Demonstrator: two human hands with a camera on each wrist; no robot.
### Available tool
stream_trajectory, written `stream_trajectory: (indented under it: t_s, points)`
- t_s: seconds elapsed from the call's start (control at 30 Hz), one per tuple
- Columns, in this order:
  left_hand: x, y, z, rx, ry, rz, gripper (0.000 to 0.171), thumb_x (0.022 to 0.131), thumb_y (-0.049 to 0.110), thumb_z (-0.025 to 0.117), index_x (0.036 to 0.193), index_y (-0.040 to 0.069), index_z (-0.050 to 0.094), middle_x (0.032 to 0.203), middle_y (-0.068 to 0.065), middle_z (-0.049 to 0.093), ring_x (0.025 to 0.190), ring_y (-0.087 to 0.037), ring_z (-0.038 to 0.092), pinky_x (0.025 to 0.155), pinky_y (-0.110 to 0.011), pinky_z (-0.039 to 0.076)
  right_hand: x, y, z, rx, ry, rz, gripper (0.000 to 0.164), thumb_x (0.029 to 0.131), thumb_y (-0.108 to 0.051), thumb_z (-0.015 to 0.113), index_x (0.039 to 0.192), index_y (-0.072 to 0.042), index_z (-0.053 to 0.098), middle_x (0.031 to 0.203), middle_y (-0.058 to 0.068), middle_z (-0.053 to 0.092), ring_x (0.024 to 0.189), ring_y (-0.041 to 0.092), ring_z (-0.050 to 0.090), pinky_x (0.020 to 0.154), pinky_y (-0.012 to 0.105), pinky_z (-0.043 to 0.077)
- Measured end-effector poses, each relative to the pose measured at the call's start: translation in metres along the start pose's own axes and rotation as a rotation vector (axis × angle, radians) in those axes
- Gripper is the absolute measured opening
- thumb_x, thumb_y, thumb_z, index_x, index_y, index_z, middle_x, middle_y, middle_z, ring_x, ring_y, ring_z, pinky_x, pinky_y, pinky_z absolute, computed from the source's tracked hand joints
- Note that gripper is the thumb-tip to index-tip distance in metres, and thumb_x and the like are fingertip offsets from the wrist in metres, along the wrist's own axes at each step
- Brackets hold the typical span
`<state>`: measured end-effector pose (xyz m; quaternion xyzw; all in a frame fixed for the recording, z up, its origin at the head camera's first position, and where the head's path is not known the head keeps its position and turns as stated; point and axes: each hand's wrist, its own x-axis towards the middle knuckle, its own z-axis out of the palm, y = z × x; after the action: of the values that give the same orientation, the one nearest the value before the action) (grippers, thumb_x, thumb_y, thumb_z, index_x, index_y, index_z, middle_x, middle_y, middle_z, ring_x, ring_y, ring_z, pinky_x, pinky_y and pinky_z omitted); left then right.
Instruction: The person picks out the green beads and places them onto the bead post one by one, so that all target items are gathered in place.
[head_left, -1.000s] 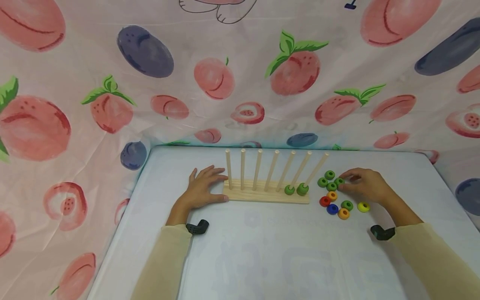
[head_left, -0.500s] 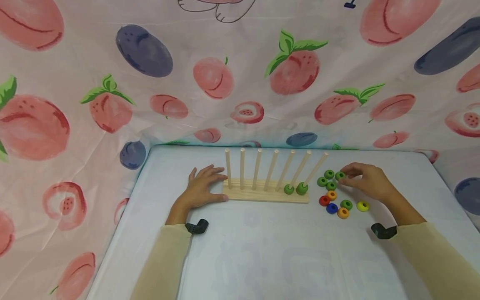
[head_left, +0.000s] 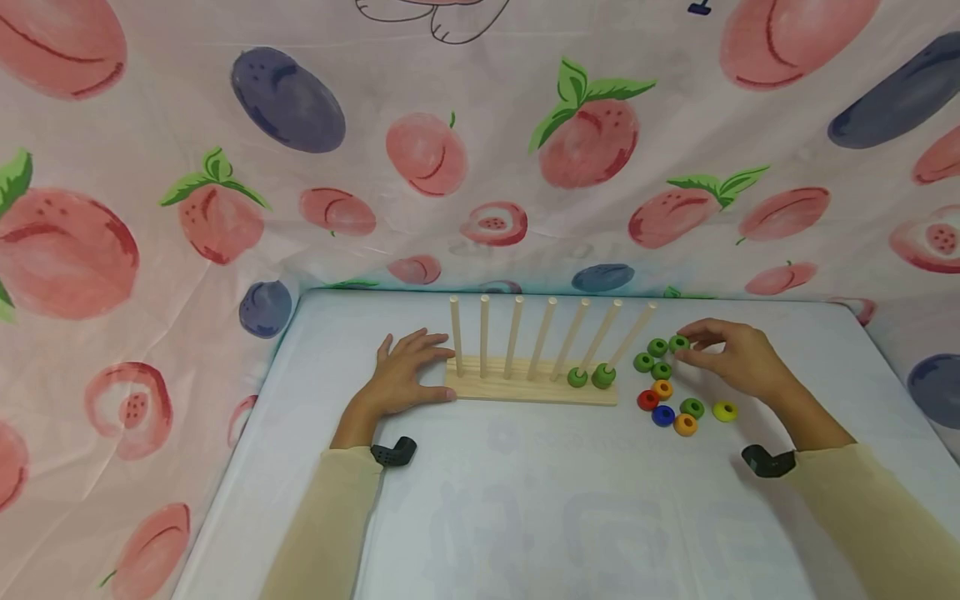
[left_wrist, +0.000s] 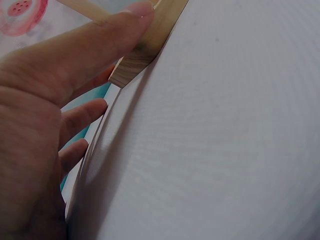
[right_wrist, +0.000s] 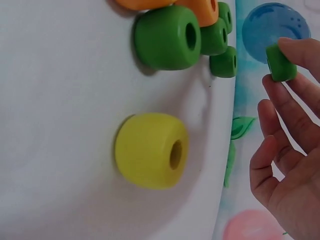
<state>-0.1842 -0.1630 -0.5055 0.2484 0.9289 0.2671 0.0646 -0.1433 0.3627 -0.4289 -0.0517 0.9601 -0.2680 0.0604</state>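
My right hand (head_left: 737,358) pinches a green bead (right_wrist: 281,63) between thumb and fingertips, clear of the table in the right wrist view. Its other fingers are loosely bent. My left hand (head_left: 401,377) has its fingers spread at the left end of a wooden peg stand (head_left: 517,387). In the left wrist view, the thumb (left_wrist: 100,45) lies along the stand's corner and a fingertip touches its end. A row of several upright pegs rises from the base. Green beads sit on the two rightmost pegs, one being this bead (head_left: 603,377).
Right of the stand lie loose beads: several green (head_left: 643,362), two orange (head_left: 662,389), one red (head_left: 648,400), one blue (head_left: 663,415). A yellow bead (head_left: 725,411) lies apart, nearest the right forearm. Behind the white table (head_left: 525,500) hangs a fruit-print cloth (head_left: 480,150).
My right hand has drawn the green bead up and away from the neighbouring green beads, toward the back of the table. The left hand has stayed at the stand's end.
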Motion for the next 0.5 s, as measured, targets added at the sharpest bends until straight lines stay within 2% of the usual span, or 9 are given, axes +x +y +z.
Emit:
stream_trajectory:
  t_s: [0.3, 0.5]
  points:
    - [0.0, 0.0, 0.0, 0.0, -0.001, 0.001, 0.072, 0.078, 0.061, 0.079, 0.139, 0.028, 0.063, 0.16, 0.005, 0.044, 0.158, -0.027, 0.02, 0.122, -0.067, -0.005, -0.003, -0.008, -0.004, 0.004, 0.036, -0.017, 0.049, 0.095, -0.044, 0.07, 0.13, -0.01, 0.067, 0.122, 0.014, 0.071, 0.11, 0.033, 0.06, 0.081, 0.036, 0.05]
    - [0.0, 0.001, -0.001, 0.003, 0.0, 0.006, 0.071, 0.078, 0.06, 0.08, 0.139, 0.027, 0.064, 0.16, 0.004, 0.045, 0.157, -0.028, 0.021, 0.121, -0.068, -0.004, -0.004, -0.014, -0.005, 0.024, 0.068, -0.019, 0.048, 0.096, -0.044, 0.07, 0.128, -0.009, 0.068, 0.119, 0.015, 0.071, 0.111, 0.033, 0.06, 0.087, 0.05, 0.051]
